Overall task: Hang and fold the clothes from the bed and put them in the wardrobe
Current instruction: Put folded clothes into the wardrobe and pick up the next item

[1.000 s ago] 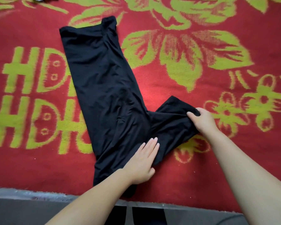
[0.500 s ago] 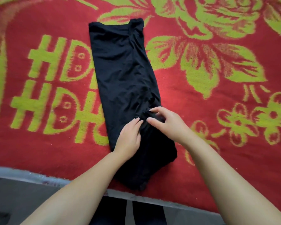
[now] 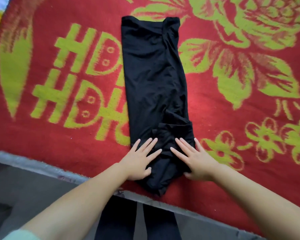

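Looking down from head height, the view took in a black garment, probably trousers or leggings, folded into one long narrow strip on a red blanket patterned with yellow-green flowers, leaves and block lettering. The strip ran from about twelve o'clock, where its far hem lay flat and square, down to six o'clock, where its near end bunched slightly at the blanket's edge. A smaller flap of the same black fabric lay folded over the strip's lower right part, leaving creases there.

Both of the person's hands lay on the near end of the garment, palms down, holding nothing. The left hand sat at about seven o'clock from the garment's middle, fingers straight and spread, its fingertips on the black cloth and its outer edge over the red blanket. The right hand sat at about five o'clock, fingers also straight and fanned, pressing on the folded flap, with the little finger along the garment's right edge. The two hands were near each other but apart, with wrinkled cloth between them.

Bare forearms reached in from the bottom of the view. Below the blanket's pale near edge, a grey floor showed, and the person's dark-clad legs stood at six o'clock.
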`<state>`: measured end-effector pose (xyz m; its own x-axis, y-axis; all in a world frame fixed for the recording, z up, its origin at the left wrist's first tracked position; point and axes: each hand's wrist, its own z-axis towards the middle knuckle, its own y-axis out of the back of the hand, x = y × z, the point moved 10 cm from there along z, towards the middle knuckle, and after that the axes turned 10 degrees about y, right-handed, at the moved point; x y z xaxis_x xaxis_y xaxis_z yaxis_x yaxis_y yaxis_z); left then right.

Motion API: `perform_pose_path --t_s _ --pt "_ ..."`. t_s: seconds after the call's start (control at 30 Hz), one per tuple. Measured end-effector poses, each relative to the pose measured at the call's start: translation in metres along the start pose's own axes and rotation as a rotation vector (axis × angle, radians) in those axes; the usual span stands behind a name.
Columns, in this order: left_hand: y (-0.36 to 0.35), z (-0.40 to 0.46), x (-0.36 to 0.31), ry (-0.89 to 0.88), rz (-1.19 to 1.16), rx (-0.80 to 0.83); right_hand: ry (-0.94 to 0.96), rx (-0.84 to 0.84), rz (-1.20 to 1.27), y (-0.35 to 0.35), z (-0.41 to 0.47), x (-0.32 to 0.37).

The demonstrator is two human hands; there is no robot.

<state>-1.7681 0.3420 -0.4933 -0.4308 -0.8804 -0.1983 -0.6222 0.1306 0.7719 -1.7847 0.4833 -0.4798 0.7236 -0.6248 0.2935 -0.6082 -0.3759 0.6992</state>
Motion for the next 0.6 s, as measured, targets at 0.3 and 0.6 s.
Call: perform_pose_path --t_s 0.3,0.6 --pt "-0.031 -0.024 0.003 -0.048 0.243 0.002 -0.058 -0.108 -0.173 -0.002 0.008 0.004" --pt "0.037 -0.017 0.025 0.015 -0.395 -0.325 -0.058 -0.075 0.203 0.036 0.009 -0.006"
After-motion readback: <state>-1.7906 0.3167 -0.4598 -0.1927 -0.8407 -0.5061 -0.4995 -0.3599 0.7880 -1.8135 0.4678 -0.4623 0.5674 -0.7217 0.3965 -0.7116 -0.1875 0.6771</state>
